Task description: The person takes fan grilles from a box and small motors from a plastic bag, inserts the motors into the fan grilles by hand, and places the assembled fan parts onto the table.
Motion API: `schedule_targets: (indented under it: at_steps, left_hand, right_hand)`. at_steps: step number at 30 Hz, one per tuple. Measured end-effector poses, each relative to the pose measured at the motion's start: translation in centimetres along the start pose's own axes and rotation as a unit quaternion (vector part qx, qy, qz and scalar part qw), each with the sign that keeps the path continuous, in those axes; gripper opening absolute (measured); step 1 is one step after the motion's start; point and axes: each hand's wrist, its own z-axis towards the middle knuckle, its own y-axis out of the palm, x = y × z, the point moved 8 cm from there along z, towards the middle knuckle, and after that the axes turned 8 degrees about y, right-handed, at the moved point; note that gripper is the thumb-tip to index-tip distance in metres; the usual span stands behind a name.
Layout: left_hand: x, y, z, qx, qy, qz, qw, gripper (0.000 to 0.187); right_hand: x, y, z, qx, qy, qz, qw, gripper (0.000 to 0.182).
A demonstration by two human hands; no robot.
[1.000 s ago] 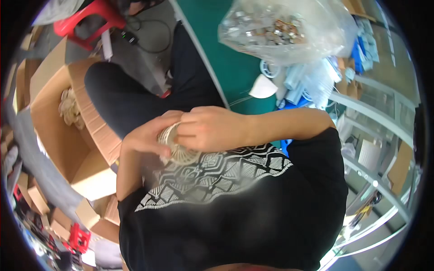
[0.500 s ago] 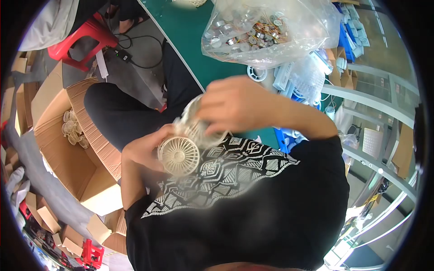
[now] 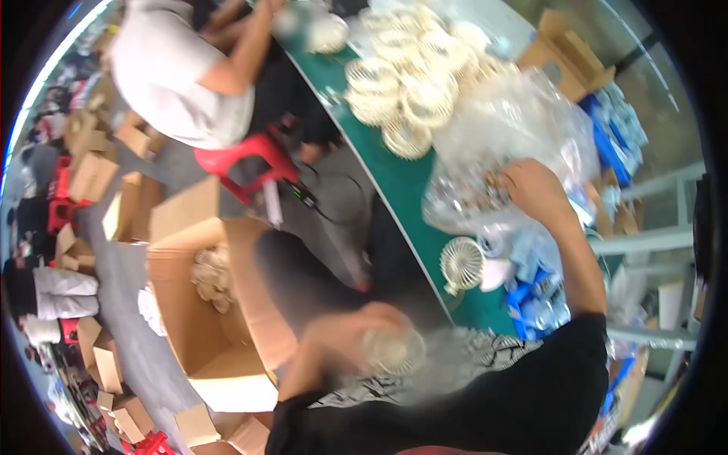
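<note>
At my lap, my left hand (image 3: 345, 334) is closed around a cream fan housing (image 3: 393, 350) with a round grille, blurred by motion. My right hand (image 3: 535, 189) reaches over the table to a clear plastic bag (image 3: 523, 121). Its fingertips point down among small motors (image 3: 478, 189) in the bag and are partly hidden, so their grip does not show. Close to the table edge, another cream fan housing (image 3: 462, 264) lies with its slotted grille facing up.
A heap of cream fan housings (image 3: 409, 83) covers the far part of the green table (image 3: 394, 186). At left stands an open carton (image 3: 178, 303) with cream parts inside. Another person (image 3: 178, 76) sits on a red stool (image 3: 250, 159). A blue bin (image 3: 531, 303) stands at right.
My right hand has left the fan parts at my lap and moved to the bag of motors. A fan housing now shows on the table edge. The view has shifted, revealing the heap and the co-worker.
</note>
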Motion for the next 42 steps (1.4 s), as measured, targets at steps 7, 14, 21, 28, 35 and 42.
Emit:
schedule_targets:
  at_steps: [7,14,21,28,35,42]
  left_hand:
    - [0.5,0.2,2.4,-0.066,-0.045,0.077,0.994,0.087]
    - [-2.1,0.5,3.7,-0.066,-0.095,0.052,0.992,0.077]
    - [-0.6,1.6,6.1,-0.064,-0.063,0.131,0.987,0.088]
    - [-2.5,0.6,6.1,-0.012,-0.072,0.070,0.995,0.083]
    - [-12.5,-0.5,-0.5,0.182,-0.092,-0.288,0.936,0.078]
    - [-18.1,0.1,-8.1,0.379,-0.031,-0.455,0.805,0.048]
  right_hand:
    - [0.7,3.0,3.4,-0.029,-0.060,0.084,0.994,0.017]
    - [0.6,2.9,3.9,-0.047,-0.026,0.106,0.993,0.026]
    - [1.1,1.6,3.3,-0.007,0.027,0.149,0.988,0.027]
    - [2.2,1.5,2.9,0.043,0.043,0.164,0.985,0.027]
    - [0.3,3.3,3.1,0.017,-0.051,0.147,0.988,0.020]
    - [2.8,6.0,4.0,-0.053,-0.004,0.061,0.997,0.019]
